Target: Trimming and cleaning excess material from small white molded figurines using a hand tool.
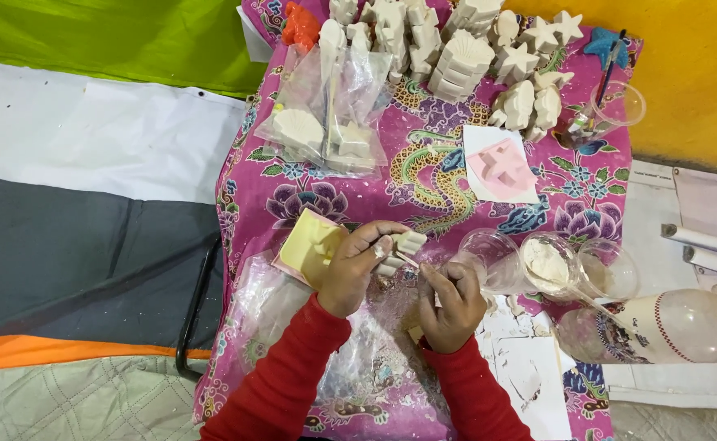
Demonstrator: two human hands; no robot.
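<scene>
Two hands | left (357,265) grips white ribbed plaster shell (401,251) | right (454,304) pinches thin stick (408,261)

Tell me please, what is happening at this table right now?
A person in red sleeves works over a table with a pink flowered cloth. The left hand holds a small white plaster shell, and the right hand brings a thin stick to it. A yellow mould lies beside the left hand. Clear cups stand to the right, and many white plaster figures wait at the far edge.
</scene>
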